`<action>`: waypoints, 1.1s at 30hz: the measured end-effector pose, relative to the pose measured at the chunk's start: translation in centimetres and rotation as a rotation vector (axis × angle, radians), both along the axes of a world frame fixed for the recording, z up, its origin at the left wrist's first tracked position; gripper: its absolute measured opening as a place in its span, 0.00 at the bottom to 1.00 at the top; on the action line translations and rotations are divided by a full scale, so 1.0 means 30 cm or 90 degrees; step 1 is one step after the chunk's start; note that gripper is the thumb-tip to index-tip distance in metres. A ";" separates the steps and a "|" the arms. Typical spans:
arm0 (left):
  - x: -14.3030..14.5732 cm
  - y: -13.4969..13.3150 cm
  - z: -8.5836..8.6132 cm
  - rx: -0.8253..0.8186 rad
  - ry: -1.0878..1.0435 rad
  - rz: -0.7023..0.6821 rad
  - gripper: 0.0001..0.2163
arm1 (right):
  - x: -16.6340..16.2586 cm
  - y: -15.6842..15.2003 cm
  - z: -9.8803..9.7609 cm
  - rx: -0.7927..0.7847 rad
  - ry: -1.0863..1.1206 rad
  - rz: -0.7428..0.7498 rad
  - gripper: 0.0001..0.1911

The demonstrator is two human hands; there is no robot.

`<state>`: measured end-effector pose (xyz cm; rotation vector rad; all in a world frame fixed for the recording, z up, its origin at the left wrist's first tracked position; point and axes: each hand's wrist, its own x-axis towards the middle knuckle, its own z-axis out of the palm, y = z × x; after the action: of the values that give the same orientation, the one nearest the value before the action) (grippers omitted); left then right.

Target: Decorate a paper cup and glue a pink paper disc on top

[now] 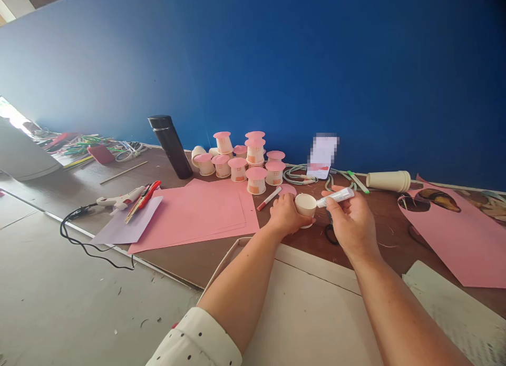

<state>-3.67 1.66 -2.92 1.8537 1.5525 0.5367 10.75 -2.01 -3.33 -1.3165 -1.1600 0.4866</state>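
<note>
My left hand (288, 216) is closed round the side of a small white paper cup (305, 204), which stands on the brown table. In my right hand (354, 226) is a white glue tube (338, 197), its nozzle tip at the cup's right rim. Just behind the cup lies a pink paper disc (287, 189), partly hidden by my left hand. A white and red marker (270, 198) rests to the left of that disc. Dark scissors (331, 233) show below my right hand, mostly covered.
Several cups with pink disc tops (256, 180) stand behind, some stacked. Pink sheets (197, 213), a glue gun (122, 200), a red cutter (148, 193) and a black flask (169, 147) are on the left. A phone (322, 155), nested cups (387, 181) and sunglasses (438, 200) lie right.
</note>
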 end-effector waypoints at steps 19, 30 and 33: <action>-0.003 0.002 0.002 0.009 0.015 -0.029 0.32 | 0.010 0.003 -0.017 0.001 -0.072 -0.009 0.17; -0.004 0.005 0.000 0.009 0.017 -0.037 0.30 | 0.016 0.007 -0.011 -0.049 -0.059 -0.029 0.22; -0.005 0.005 0.001 0.010 0.019 -0.042 0.31 | 0.019 0.006 -0.002 -0.030 0.008 -0.057 0.24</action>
<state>-3.83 1.81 -2.90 1.9247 1.5050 0.4948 11.31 -1.83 -3.40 -1.3969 -1.0803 0.4587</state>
